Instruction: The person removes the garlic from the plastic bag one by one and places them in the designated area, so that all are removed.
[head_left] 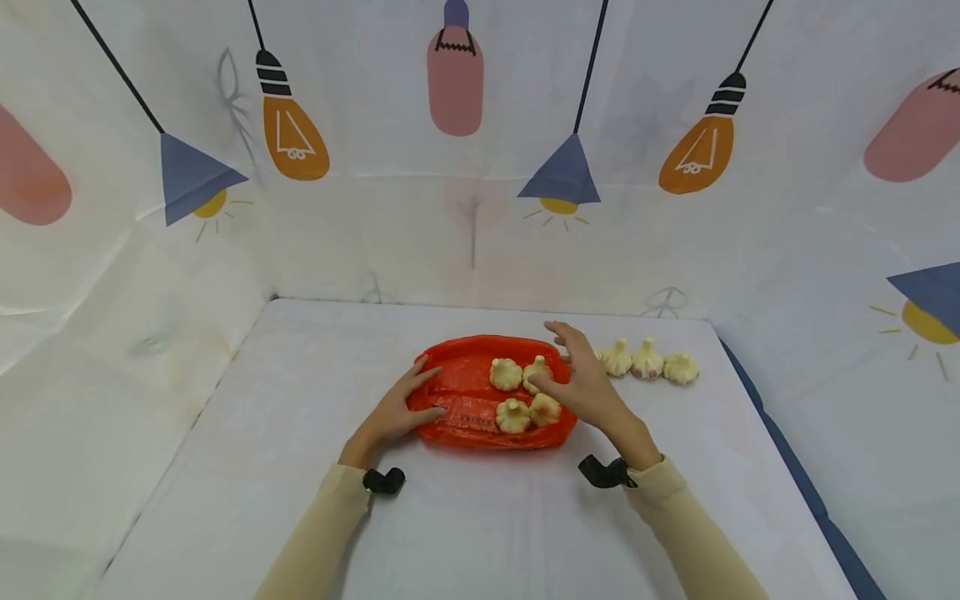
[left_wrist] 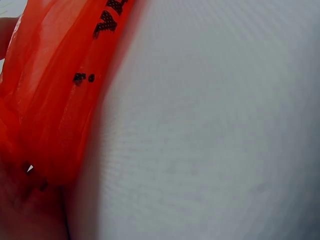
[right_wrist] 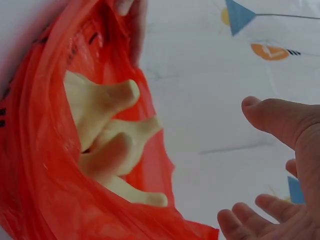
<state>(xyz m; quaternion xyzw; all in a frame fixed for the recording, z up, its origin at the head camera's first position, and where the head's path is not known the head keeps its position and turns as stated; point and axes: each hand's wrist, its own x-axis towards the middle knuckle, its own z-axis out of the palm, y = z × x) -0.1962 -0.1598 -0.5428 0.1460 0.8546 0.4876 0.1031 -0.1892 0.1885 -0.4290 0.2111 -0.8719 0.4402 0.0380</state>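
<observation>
A red plastic bag [head_left: 459, 381] lies spread open on the table, its rim standing up around several garlic bulbs [head_left: 506, 374] in its right half. At the bag's left rim, my left hand [head_left: 392, 411] holds the plastic, thumb over the inner side. My right hand [head_left: 588, 387] hovers at the right rim with thumb and fingers spread, nothing between them. In the right wrist view the stems of the garlic bulbs [right_wrist: 107, 105] point out of the bag [right_wrist: 47, 165], apart from the right thumb [right_wrist: 275, 117]. Red plastic [left_wrist: 55, 100] fills the left wrist view's left side.
To the right of the bag, several more garlic bulbs [head_left: 647, 360] sit in a row on the white table [head_left: 480, 517]; the right hand partly covers the nearest one. A white curtain [head_left: 375, 225] printed with lamps and bulbs surrounds the table's back and sides.
</observation>
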